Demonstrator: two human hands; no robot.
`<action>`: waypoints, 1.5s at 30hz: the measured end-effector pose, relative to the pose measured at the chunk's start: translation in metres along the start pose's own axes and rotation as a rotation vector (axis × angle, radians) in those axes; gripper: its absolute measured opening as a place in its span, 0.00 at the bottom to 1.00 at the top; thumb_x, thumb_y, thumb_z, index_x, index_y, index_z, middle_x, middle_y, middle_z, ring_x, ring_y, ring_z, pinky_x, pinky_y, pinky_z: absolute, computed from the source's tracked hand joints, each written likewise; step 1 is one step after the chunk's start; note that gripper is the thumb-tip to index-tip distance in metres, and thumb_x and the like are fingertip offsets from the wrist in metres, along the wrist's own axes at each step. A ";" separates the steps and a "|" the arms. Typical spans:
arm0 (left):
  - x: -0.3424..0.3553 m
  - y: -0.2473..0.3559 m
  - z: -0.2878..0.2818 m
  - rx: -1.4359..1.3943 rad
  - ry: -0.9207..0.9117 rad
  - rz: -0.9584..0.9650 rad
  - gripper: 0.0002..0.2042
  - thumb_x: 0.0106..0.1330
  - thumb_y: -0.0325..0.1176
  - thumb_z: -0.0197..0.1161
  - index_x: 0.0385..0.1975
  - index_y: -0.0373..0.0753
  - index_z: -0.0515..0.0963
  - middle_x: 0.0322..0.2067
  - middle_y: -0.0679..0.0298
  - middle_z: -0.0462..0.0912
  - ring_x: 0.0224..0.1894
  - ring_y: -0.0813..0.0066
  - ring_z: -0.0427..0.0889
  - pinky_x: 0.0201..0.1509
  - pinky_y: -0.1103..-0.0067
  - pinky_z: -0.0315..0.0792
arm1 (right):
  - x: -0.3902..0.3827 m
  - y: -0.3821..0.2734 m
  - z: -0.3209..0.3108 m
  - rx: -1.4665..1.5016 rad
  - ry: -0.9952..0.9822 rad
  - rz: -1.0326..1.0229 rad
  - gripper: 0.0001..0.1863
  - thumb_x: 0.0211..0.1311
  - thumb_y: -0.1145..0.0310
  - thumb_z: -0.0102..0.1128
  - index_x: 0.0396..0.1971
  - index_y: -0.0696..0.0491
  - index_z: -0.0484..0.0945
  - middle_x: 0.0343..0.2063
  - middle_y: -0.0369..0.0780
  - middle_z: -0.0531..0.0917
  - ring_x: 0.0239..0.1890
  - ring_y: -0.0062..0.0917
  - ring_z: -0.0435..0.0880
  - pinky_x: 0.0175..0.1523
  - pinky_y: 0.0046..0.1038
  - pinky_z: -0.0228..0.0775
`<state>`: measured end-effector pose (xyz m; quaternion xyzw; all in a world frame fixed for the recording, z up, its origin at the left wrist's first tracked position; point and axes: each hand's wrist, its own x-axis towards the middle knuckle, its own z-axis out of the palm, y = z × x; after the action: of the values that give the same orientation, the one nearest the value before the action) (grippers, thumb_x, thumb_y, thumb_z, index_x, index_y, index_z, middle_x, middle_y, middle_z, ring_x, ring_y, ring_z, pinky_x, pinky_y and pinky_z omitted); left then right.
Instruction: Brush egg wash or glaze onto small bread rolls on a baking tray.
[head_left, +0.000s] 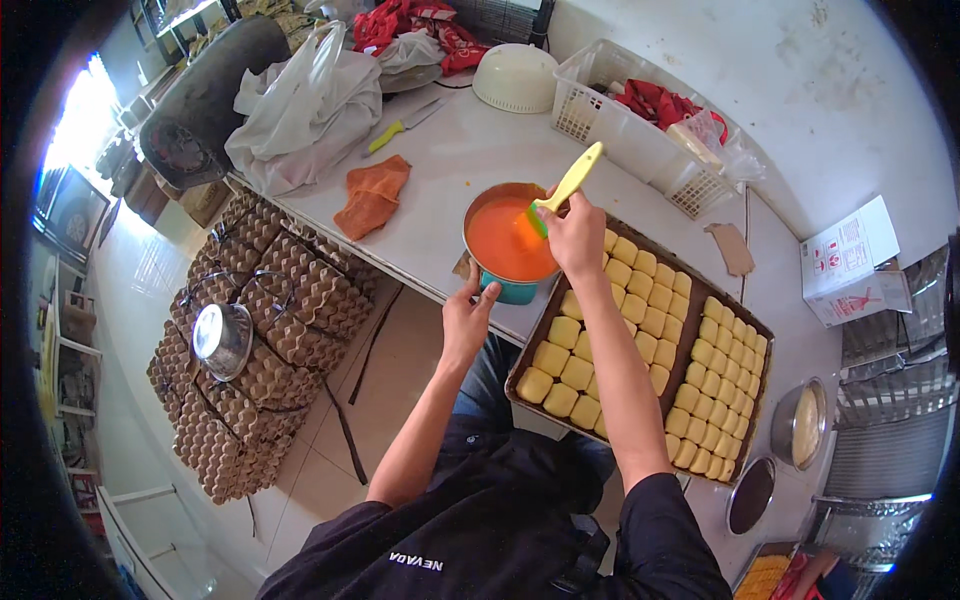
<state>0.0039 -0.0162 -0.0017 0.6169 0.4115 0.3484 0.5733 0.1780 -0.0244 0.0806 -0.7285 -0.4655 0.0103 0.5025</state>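
Note:
My left hand grips the near side of a teal pot, fingers and thumb pressed to its wall. Orange liquid fills much of the pot, which stands at the table's front edge. My right hand is closed around a pastry brush with a yellow handle and green head. The brush slants into the pot, its tip down in the liquid and hidden there. Right of the pot, partly under my right forearm, lies a dark baking tray with two blocks of yellow dough pieces.
An orange cloth, a yellow-handled knife and a white plastic bag lie left of the pot. Behind stand a colander and a plastic basket. Stacked egg trays fill the left floor. Bowls sit far right.

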 end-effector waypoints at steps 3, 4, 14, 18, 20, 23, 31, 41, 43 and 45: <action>-0.001 0.004 -0.001 -0.005 -0.034 -0.054 0.27 0.65 0.37 0.58 0.59 0.30 0.62 0.44 0.66 0.78 0.43 0.85 0.70 0.49 0.85 0.64 | -0.001 0.002 -0.001 0.014 0.016 0.020 0.12 0.49 0.74 0.67 0.33 0.59 0.75 0.21 0.43 0.82 0.23 0.26 0.82 0.30 0.26 0.71; -0.001 0.006 -0.001 -0.008 -0.052 -0.081 0.27 0.65 0.37 0.58 0.59 0.29 0.61 0.44 0.65 0.77 0.44 0.85 0.70 0.50 0.85 0.64 | -0.002 0.003 -0.002 0.012 0.019 0.020 0.12 0.49 0.74 0.67 0.33 0.59 0.75 0.21 0.43 0.82 0.23 0.26 0.82 0.30 0.26 0.71; 0.000 -0.001 -0.001 0.036 0.004 0.022 0.28 0.63 0.40 0.59 0.60 0.35 0.61 0.38 0.58 0.82 0.38 0.83 0.74 0.45 0.83 0.68 | -0.009 0.005 -0.008 0.125 0.078 0.084 0.12 0.49 0.75 0.66 0.34 0.59 0.74 0.23 0.42 0.81 0.27 0.23 0.82 0.33 0.24 0.72; 0.006 -0.003 -0.004 0.107 -0.016 0.064 0.28 0.63 0.39 0.59 0.61 0.35 0.60 0.34 0.59 0.82 0.36 0.81 0.75 0.43 0.82 0.69 | -0.012 0.000 -0.013 0.100 0.108 0.096 0.13 0.49 0.75 0.67 0.33 0.59 0.74 0.24 0.42 0.82 0.28 0.24 0.82 0.33 0.25 0.72; 0.009 -0.002 -0.006 0.207 -0.067 0.035 0.28 0.64 0.38 0.58 0.62 0.36 0.59 0.28 0.61 0.82 0.35 0.80 0.77 0.40 0.82 0.69 | -0.014 -0.001 -0.016 0.084 0.125 0.094 0.13 0.48 0.75 0.67 0.33 0.58 0.74 0.24 0.43 0.82 0.28 0.24 0.83 0.33 0.25 0.72; 0.017 0.002 -0.011 0.086 -0.107 -0.026 0.26 0.64 0.36 0.58 0.59 0.33 0.62 0.27 0.61 0.79 0.35 0.77 0.78 0.38 0.81 0.72 | -0.010 -0.003 -0.016 0.053 0.145 0.047 0.13 0.48 0.74 0.67 0.32 0.58 0.74 0.25 0.43 0.83 0.28 0.27 0.84 0.33 0.26 0.73; 0.016 0.009 -0.005 -0.482 -0.108 -0.175 0.20 0.63 0.35 0.60 0.48 0.31 0.61 0.35 0.60 0.73 0.36 0.68 0.80 0.37 0.73 0.79 | -0.003 -0.003 -0.014 0.110 0.251 -0.004 0.12 0.49 0.73 0.66 0.34 0.57 0.74 0.23 0.43 0.83 0.27 0.29 0.84 0.33 0.27 0.73; 0.013 -0.023 -0.038 -0.388 -0.158 -0.303 0.22 0.63 0.44 0.59 0.46 0.34 0.65 0.36 0.60 0.73 0.33 0.71 0.78 0.32 0.76 0.76 | -0.004 0.011 -0.006 0.036 0.146 0.083 0.14 0.48 0.74 0.67 0.34 0.58 0.74 0.24 0.44 0.83 0.27 0.28 0.83 0.33 0.27 0.72; 0.007 -0.049 -0.055 -0.330 -0.118 -0.290 0.20 0.61 0.43 0.60 0.45 0.34 0.67 0.34 0.60 0.74 0.32 0.72 0.77 0.32 0.76 0.74 | -0.004 0.023 -0.010 0.064 0.181 0.073 0.14 0.49 0.73 0.67 0.34 0.59 0.74 0.27 0.43 0.83 0.28 0.28 0.83 0.33 0.27 0.72; 0.008 -0.082 -0.076 -0.240 -0.111 -0.273 0.19 0.60 0.41 0.61 0.44 0.34 0.67 0.34 0.60 0.74 0.32 0.71 0.77 0.33 0.74 0.74 | 0.000 0.037 -0.009 0.213 0.213 0.198 0.13 0.49 0.73 0.67 0.34 0.59 0.74 0.28 0.42 0.83 0.29 0.28 0.83 0.33 0.26 0.72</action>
<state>-0.0701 0.0234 -0.0760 0.5008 0.4146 0.2794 0.7066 0.2070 -0.0333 0.0582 -0.7102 -0.3319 0.0316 0.6200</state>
